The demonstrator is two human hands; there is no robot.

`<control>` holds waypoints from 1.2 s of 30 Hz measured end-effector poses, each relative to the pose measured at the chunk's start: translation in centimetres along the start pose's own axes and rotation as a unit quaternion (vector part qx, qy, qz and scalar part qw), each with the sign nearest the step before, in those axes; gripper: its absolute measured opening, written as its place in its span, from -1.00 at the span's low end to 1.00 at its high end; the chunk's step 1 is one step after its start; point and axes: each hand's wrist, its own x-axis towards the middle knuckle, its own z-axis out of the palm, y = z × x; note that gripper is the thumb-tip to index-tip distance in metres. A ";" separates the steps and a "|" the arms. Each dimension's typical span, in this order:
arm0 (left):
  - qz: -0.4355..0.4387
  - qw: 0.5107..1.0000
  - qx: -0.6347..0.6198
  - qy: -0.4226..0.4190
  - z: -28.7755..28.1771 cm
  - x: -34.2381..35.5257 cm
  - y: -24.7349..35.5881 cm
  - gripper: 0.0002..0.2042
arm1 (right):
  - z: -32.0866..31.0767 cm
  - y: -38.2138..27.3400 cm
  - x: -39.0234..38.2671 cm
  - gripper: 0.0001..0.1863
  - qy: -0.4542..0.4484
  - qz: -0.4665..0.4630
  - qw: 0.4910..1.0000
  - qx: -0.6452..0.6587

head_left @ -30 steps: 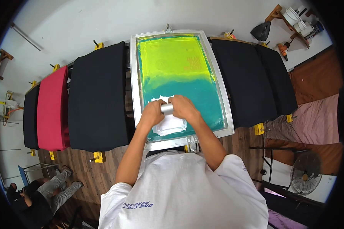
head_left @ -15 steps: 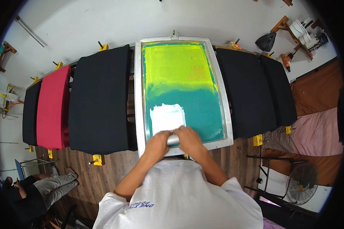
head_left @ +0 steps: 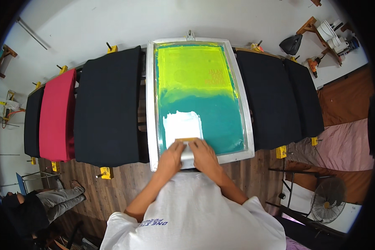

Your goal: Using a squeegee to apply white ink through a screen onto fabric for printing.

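Note:
In front of me lies a screen-printing frame (head_left: 152,104), with a pale metal rim around a mesh that is yellow-green at the far end and teal nearer me. A patch of white ink (head_left: 182,125) covers the near left part of the mesh. At the near edge of this patch, my left hand (head_left: 170,158) and my right hand (head_left: 205,157) are closed side by side on a squeegee (head_left: 187,157). Its silver body shows between my hands, and a yellowish-brown strip lies along its far edge. My fingers partly cover it.
Black fabric-covered boards (head_left: 107,108) flank the frame, with a pink-red one (head_left: 57,114) farther left. Yellow clamps (head_left: 106,172) hang at their near ends. A person (head_left: 33,206) is at the lower left. A fan (head_left: 327,204) stands at the lower right.
The squeegee has tilted, so its yellowish strip now shows beyond my fingers. My hands have shifted slightly with it. The person at lower left has moved a little.

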 end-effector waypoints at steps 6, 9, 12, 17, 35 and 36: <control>-0.011 0.998 -0.024 -0.060 -1.9 -0.7 2.6 -0.52 | -2.2 -0.9 -1.0 -0.60 -0.098 0.039 0.994 0.009; -0.007 0.999 0.017 -0.033 -2.7 2.9 1.2 -0.56 | -2.5 0.9 3.0 -0.67 -0.050 0.014 0.999 -0.004; 0.005 0.997 0.075 -0.025 -4.1 8.5 -1.1 -0.54 | -2.9 2.7 8.9 -0.69 -0.039 -0.004 0.999 -0.033; 0.006 0.997 0.074 -0.019 -4.3 12.5 -3.3 -0.62 | -2.8 3.9 12.7 -0.70 -0.088 0.036 0.995 -0.041; -0.032 0.997 0.037 0.057 -0.5 6.8 -1.8 -0.50 | -0.1 3.1 6.8 -0.66 0.008 0.026 0.999 -0.025; -0.013 0.997 0.032 0.075 -0.2 6.2 -1.6 -0.51 | 0.0 2.9 6.0 -0.72 0.020 0.019 0.999 -0.030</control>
